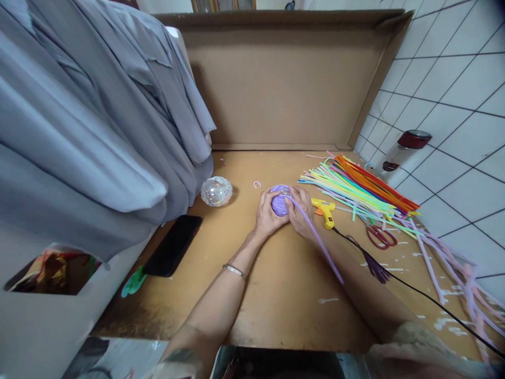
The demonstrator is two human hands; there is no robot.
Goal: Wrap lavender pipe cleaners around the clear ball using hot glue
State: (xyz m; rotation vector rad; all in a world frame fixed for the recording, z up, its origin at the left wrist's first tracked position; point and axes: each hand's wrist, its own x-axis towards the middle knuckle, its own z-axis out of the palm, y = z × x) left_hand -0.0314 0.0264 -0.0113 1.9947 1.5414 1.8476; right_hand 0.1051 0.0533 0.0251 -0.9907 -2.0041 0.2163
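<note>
Between my two hands is a small round object wrapped in coils of purple pipe cleaner (280, 206); a clear, shiny part shows at its top. My left hand (268, 217) curls around its left side. On the other side, my right hand (302, 211) presses thumb and fingers against the coils, where a loose purple pipe cleaner (320, 246) emerges and trails down over my right forearm. A clear faceted ball-like piece (216, 191) sits to the left. Just behind my left hand lies a small curved pink piece (258, 185).
Right of my hands lie a yellow glue gun (326, 212) with a black cord, red-handled scissors (381, 238) and a pile of colourful pipe cleaners (355, 184). A black phone (173, 246) lies left. A cardboard panel (284, 84) stands behind; a jar (402, 152) is near the tiles.
</note>
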